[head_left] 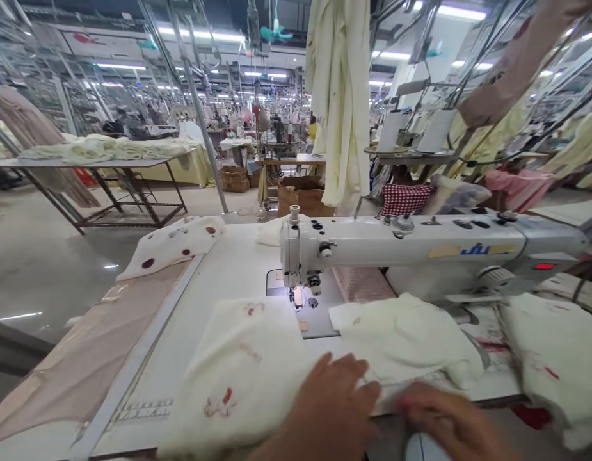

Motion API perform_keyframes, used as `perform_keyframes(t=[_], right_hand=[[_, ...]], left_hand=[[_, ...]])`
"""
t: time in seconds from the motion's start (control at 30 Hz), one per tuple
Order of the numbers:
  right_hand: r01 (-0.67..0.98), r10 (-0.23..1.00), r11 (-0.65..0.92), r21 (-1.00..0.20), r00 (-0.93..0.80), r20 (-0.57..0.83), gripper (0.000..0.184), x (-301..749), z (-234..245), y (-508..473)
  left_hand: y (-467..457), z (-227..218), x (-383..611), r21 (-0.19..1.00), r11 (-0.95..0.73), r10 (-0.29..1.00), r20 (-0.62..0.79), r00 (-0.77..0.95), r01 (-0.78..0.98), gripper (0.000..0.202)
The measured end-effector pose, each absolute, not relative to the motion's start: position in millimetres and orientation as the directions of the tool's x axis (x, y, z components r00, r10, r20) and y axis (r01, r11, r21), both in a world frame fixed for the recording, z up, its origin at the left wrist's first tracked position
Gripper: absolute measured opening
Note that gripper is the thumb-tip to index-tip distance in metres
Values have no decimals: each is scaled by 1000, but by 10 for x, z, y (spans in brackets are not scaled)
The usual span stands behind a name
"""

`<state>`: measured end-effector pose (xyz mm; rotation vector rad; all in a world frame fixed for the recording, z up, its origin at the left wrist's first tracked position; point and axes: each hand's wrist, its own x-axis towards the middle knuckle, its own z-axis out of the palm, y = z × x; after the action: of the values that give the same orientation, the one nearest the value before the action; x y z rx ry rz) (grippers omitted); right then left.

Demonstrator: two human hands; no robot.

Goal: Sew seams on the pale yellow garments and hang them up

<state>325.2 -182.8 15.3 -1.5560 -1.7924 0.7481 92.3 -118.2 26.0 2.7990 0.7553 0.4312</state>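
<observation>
your left hand (331, 400) is lying flat and spread, fingers loosely extended, palm pressing down on the cream printed fabric (242, 378) at the near edge of the sewing table (228, 269); it is gripping nothing, only resting on the cloth. your right hand (444, 419) is sitting just beside it, low at the table's front edge, and it is blurring with motion, so you cannot tell how far it is open or whether the fingertips are pinching the cloth edge; it is at least touching or hovering right at the hem where the two fabric pieces are meeting. the cream printed fabric is spreading over the near left part of the table, its far corner reaching up toward the needle area (298, 296) of the white sewing machine (396, 246). a second folded cream piece (401, 336) is lying to the right of it, under the machine's arm and just ahead of your right hand. a further heap of cream cloth (559, 358) is piling at the far right, well apart from both hands. a spotted cream piece (173, 246) is resting at the table's far left corner. pale yellow garments (338, 96) are hanging overhead behind the machine, and a red checked cloth (405, 198) is sitting beyond it.
</observation>
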Motion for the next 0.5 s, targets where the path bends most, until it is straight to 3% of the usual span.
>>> perform_keyframes(t=[0.07,0.17,0.37,0.5], right_hand=[[850,938,257,-460,-104,332,25,3612,266,-1553],[914,892,251,-318,-91,442,32,3983,267,-1131],[931,867,293,-218,-162,470,27,4115,247,-841],[892,830,359,-273,-172,531,18,3866,516,-1060]], left_hand=[[-1096,225,1365,254,-893,431,246,868,371,34],[-880,149,1684,178,-914,395,195,898,364,11],[-672,414,1389,94,-892,449,293,844,442,8],[-837,805,846,43,-893,427,401,811,448,13]])
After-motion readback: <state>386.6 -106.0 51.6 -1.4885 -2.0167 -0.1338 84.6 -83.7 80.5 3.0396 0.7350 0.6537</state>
